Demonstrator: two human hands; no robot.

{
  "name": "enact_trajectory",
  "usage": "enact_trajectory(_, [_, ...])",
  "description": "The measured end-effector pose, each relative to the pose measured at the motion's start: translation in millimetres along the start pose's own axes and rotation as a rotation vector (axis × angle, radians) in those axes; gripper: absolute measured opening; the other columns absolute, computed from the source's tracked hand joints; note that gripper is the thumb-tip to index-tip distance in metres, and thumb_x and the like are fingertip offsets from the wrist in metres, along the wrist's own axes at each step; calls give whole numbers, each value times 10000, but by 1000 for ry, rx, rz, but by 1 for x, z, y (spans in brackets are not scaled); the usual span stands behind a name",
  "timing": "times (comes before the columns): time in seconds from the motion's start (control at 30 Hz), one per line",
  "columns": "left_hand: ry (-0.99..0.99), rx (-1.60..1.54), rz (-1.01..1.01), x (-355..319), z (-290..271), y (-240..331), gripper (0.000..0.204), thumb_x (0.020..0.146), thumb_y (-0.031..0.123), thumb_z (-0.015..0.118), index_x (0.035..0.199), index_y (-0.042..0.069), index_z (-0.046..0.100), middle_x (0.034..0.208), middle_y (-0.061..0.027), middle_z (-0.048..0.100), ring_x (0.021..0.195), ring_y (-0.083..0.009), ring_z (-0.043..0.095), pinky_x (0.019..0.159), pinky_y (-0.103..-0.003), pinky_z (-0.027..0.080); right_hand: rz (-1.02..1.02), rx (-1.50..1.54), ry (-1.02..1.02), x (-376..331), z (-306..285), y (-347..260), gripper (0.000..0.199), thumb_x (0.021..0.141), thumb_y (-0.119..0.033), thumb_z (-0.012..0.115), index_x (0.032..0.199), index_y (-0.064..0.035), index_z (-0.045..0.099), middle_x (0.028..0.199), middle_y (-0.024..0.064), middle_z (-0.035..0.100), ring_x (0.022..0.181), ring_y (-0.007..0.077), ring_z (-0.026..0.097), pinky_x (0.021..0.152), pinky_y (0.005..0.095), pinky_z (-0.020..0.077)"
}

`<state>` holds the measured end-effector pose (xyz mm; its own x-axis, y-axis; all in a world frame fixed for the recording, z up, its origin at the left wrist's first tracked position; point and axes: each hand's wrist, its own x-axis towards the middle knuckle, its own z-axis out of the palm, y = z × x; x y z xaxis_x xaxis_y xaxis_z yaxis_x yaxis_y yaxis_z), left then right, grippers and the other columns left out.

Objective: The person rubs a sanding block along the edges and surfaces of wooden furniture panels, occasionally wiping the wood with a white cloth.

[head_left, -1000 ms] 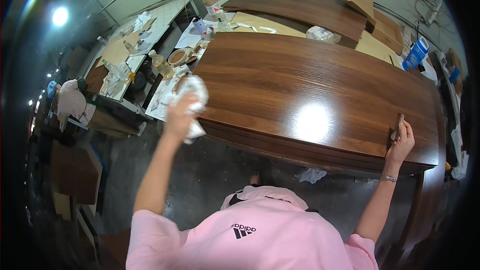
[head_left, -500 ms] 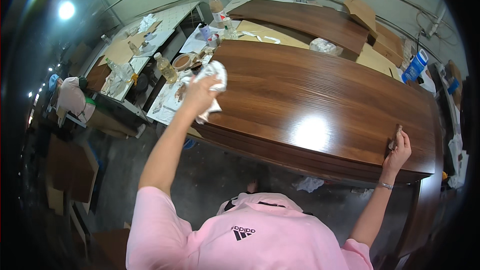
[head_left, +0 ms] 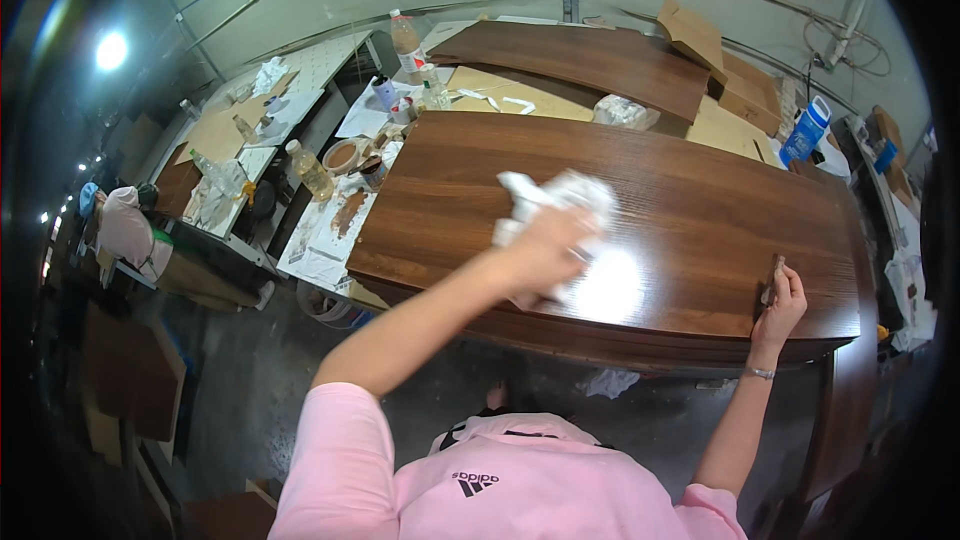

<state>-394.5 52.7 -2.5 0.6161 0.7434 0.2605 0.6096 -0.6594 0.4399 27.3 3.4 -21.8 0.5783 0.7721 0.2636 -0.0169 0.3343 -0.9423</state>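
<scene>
A glossy dark brown wood panel (head_left: 450,180) lies on top of a stack of similar boards in front of me. Over its middle, my left hand (head_left: 548,248) is closed around a crumpled white cloth (head_left: 580,192); both are smeared by motion. At the panel's near right part, my right hand (head_left: 782,308) pinches a small, narrow brown piece (head_left: 773,275) that points upward. Its exact kind I cannot make out. A bright lamp reflection shines on the panel beside the cloth.
Left of the panel, a stained worktable (head_left: 320,250) bears a bottle of yellowish liquid (head_left: 309,170) and a round tub (head_left: 343,156). Behind lie another brown board (head_left: 580,50), a cardboard box (head_left: 750,90) and a blue container (head_left: 806,130). Another person (head_left: 135,230) bends at far left.
My left hand has swept the white cloth rightward from the panel's left end to its middle. My right hand still holds the small brown piece in about the same place.
</scene>
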Motion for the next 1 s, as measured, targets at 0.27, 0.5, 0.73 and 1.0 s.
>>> enact_trajectory(0.27, [121, 8, -107, 68, -9, -64, 484, 864, 312, 703, 1300, 114, 633, 1424, -215, 539, 1330, -398, 486, 1140, -448, 355, -25, -46, 26, -4, 0, -5, 96, 957, -59, 640, 989, 2, 706, 821, -40, 643, 687, 15, 526, 603, 176, 397])
enact_trajectory(0.5, [352, 289, -723, -41, -122, -221, 397, 883, 263, 663, 1230, 70, 682, 1283, -184, 657, 1205, -372, 601, 1091, -458, 387, -47, -79, 56, -5, 9, -10, 119, 932, -60, 665, 1003, 25, 710, 805, -44, 611, 692, 28, 501, 599, 192, 381])
enact_trajectory(0.73, [82, 44, -25, 51, -23, -91, 538, 860, 397, 740, 1296, 99, 639, 1452, -211, 521, 1376, -356, 447, 1168, -469, 303, -17, -135, 24, -2, 4, -11, 106, 944, -94, 666, 975, -5, 714, 730, -75, 552, 599, 11, 414, 517, 192, 295])
enact_trajectory(1.0, [378, 237, -466, 24, -92, -222, 518, 860, 395, 703, 1267, 80, 644, 1340, -212, 609, 1239, -393, 563, 1062, -453, 426, -25, -97, 39, -2, 6, -8, 101, 947, -80, 658, 979, 1, 711, 775, -66, 587, 646, 10, 468, 547, 182, 337])
